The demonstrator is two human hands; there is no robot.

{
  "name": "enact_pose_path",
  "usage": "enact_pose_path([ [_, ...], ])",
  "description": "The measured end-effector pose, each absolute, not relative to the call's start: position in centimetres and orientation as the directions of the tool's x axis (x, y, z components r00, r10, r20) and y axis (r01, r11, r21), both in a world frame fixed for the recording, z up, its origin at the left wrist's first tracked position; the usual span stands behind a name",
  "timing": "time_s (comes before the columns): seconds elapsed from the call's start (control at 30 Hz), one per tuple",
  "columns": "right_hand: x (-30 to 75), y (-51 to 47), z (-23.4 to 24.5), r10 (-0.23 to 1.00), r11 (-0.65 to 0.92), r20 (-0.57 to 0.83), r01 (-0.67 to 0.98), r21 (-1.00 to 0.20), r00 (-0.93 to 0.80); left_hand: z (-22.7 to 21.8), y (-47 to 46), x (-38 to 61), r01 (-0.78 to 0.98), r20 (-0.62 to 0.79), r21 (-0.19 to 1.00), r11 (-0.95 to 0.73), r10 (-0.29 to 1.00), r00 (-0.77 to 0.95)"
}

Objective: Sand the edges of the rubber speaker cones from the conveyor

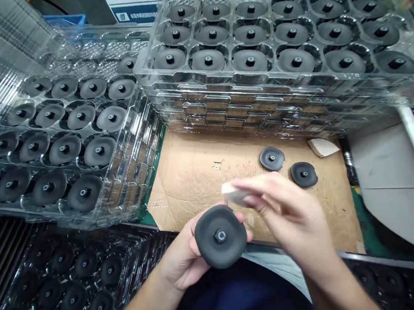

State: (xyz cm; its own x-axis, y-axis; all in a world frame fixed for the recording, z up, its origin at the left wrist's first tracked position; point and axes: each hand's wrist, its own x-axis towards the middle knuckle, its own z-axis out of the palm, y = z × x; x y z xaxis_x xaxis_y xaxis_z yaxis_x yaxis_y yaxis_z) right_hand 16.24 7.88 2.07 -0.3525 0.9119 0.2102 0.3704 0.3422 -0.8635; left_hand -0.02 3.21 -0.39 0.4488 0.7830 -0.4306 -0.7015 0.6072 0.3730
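Observation:
My left hand [185, 253] cradles a dark grey round disc-shaped part [215, 234] with a black central stud facing up. My right hand [288, 214] is just above and right of that part. It pinches a small off-white block [233, 194], possibly a sponge, close to the disc's upper edge. Contact between block and disc cannot be told. On the brown cardboard sheet [191, 173] lie two similar dark discs [271, 158] [304, 174], and a pale wedge-shaped piece [323, 147] sits behind them.
Clear plastic trays [213, 81] holding several grey studded discs stand stacked behind the cardboard, with another filled tray [133, 135] to the left. More dark trays [75, 278] lie below the table edge. A white-grey surface [392, 174] lies to the right.

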Motion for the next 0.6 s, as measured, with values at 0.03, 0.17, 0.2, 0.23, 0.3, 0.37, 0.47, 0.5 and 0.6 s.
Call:
enact_pose_path([
  [0.03, 16.8, 8.0, 1.1, 0.959, 0.193, 0.091, 0.386, -0.902, -0.268, -0.5, 3.2, -0.2, -0.739, -0.393, 0.312, 0.597, 0.789, 0.472],
  [0.17, 18.2, 6.7, -3.2, 0.953, -0.061, -0.192, 0.471, -0.88, -0.236, -1.0, 3.0, -0.7, -0.793, -0.344, 0.197, 0.576, 0.799, 0.494],
  [0.2, 18.2, 6.0, -4.1, 0.945, -0.045, -0.207, 0.527, -0.849, -0.252, -1.1, 3.0, -0.8, -0.798, -0.345, 0.188, 0.573, 0.799, 0.492],
  [0.23, 18.2, 5.2, -4.8, 0.944, -0.024, -0.21, 0.582, -0.813, -0.254, -1.2, 3.0, -0.9, -0.801, -0.347, 0.18, 0.571, 0.799, 0.492],
  [0.3, 17.9, 3.7, -5.7, 0.951, -0.004, -0.203, 0.648, -0.762, -0.232, -1.4, 2.9, -1.1, -0.802, -0.357, 0.166, 0.574, 0.793, 0.494],
  [0.37, 17.6, 2.4, -5.9, 0.953, -0.005, -0.208, 0.679, -0.734, -0.218, -1.5, 2.9, -1.3, -0.8, -0.373, 0.16, 0.578, 0.786, 0.493],
  [0.47, 17.3, 1.6, -6.1, 0.959, 0.028, -0.194, 0.75, -0.661, -0.206, -1.6, 2.8, -1.5, -0.804, -0.388, 0.165, 0.571, 0.787, 0.479],
  [0.5, 17.3, 1.6, -6.2, 0.963, 0.04, -0.18, 0.766, -0.642, -0.202, -1.6, 2.8, -1.5, -0.808, -0.389, 0.169, 0.565, 0.791, 0.472],
  [0.6, 17.6, 2.8, -6.2, 0.969, 0.061, -0.144, 0.757, -0.65, -0.202, -1.5, 2.6, -1.4, -0.819, -0.394, 0.194, 0.54, 0.808, 0.439],
])
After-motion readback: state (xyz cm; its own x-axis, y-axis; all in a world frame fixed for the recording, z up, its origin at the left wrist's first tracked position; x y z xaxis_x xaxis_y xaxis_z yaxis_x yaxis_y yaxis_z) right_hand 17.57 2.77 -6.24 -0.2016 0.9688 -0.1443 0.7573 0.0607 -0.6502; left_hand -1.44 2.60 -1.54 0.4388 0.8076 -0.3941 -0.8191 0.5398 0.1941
